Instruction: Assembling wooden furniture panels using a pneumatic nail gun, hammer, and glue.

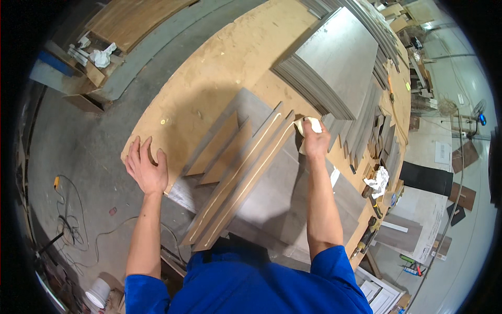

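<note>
Two long narrow boards (230,180) lie side by side across grey panels, their tan faces up, each carrying a cream line of glue (254,180) along its length. My right hand (316,140) grips a crumpled off-white cloth (312,124) at the far end of the right-hand board; whether it is fabric or paper I cannot tell. My left hand (148,168) hovers over the table's left edge, fingers spread, holding nothing. Between it and the glued boards, two shorter tan-faced pieces (215,145) rest on a grey panel (250,103).
A tall stack of grey panels (342,57) stands on the tan worktable (209,68) at the far right. Grey strips (361,128) and a cordless drill (366,236) lie along its right side. Cables (73,238) trail over the floor at left, near a white bucket (98,293).
</note>
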Demonstrator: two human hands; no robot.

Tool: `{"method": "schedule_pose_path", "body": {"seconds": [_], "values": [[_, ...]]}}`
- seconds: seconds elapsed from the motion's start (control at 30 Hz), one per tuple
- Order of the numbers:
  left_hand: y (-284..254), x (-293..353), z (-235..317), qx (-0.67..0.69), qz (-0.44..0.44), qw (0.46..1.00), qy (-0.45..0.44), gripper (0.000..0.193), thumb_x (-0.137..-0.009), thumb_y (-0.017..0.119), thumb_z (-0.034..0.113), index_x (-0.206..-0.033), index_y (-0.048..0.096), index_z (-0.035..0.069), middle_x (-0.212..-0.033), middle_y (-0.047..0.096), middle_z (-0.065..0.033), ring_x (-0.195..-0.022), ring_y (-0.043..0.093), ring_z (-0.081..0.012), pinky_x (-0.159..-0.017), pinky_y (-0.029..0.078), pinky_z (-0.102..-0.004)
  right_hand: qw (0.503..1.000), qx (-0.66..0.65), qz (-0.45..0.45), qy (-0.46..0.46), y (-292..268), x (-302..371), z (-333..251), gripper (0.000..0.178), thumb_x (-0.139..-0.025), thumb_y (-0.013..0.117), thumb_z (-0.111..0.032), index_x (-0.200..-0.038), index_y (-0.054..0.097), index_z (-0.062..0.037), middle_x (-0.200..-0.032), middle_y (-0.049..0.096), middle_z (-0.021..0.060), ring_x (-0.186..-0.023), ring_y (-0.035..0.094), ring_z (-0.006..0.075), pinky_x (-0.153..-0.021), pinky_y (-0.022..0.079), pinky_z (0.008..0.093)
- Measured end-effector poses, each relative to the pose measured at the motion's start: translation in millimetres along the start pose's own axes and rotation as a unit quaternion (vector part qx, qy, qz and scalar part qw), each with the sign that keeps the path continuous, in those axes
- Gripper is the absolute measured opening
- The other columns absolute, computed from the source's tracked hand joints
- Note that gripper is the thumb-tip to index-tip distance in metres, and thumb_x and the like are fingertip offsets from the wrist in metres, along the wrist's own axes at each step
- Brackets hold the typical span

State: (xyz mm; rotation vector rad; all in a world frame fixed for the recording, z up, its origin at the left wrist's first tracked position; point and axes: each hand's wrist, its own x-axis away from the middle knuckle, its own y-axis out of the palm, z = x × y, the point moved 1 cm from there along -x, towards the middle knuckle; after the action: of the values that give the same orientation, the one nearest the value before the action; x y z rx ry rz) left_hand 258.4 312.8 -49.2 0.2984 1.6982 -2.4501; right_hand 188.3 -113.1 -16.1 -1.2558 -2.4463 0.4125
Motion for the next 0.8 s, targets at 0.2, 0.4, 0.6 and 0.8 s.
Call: {"method": "schedule_pose_path", "body": {"seconds": [0.2,0.4,0.6,0.8], "values": [[-1,1,-1,-0.005,0.005,1.000,-0.002,0.047,-0.084,0.067,0.025,-0.130,0.057,0.021,-0.145,0.044,-0.0058,-0.139,0.036,-0.0260,-0.117,0.019,-0.0496,0.986,0.134,0.008,-0.103,-6,13,4,0.029,-0.085,0.073,-0.025,-0.098,0.070,0.0006,-0.082,0.069,0.0056,-0.072,0.063,0.0118,-0.063,0.050,0.0271],[0,1,-6,0.007,0.022,1.000,0.008,0.050,-0.081,0.069,0.017,-0.129,0.057,0.019,-0.143,0.047,-0.0072,-0.137,0.038,-0.0267,-0.115,0.022,-0.0476,0.991,0.050,-0.120,-0.014,-14,98,-30,0.021,-0.088,0.070,-0.018,-0.098,0.066,0.0006,-0.075,0.065,0.0026,-0.057,0.058,0.0093,-0.051,0.047,0.0268],[2,0,-7,0.024,0.029,0.999,0.006,0.047,-0.082,0.069,0.020,-0.128,0.058,0.018,-0.142,0.047,-0.0071,-0.137,0.039,-0.0272,-0.115,0.022,-0.0493,0.947,0.088,-0.309,-0.010,44,162,-30,0.021,-0.085,0.075,-0.019,-0.097,0.071,-0.0022,-0.082,0.070,0.0021,-0.072,0.063,0.0090,-0.066,0.051,0.0262],[-1,1,-8,0.039,0.025,0.999,0.001,0.043,-0.084,0.066,0.025,-0.126,0.060,0.017,-0.144,0.045,-0.0069,-0.138,0.037,-0.0277,-0.115,0.021,-0.0509,0.927,0.116,-0.354,-0.030,75,180,-29,0.022,-0.085,0.076,-0.021,-0.097,0.072,-0.0029,-0.084,0.072,0.0038,-0.076,0.064,0.0098,-0.071,0.052,0.0271]]}}
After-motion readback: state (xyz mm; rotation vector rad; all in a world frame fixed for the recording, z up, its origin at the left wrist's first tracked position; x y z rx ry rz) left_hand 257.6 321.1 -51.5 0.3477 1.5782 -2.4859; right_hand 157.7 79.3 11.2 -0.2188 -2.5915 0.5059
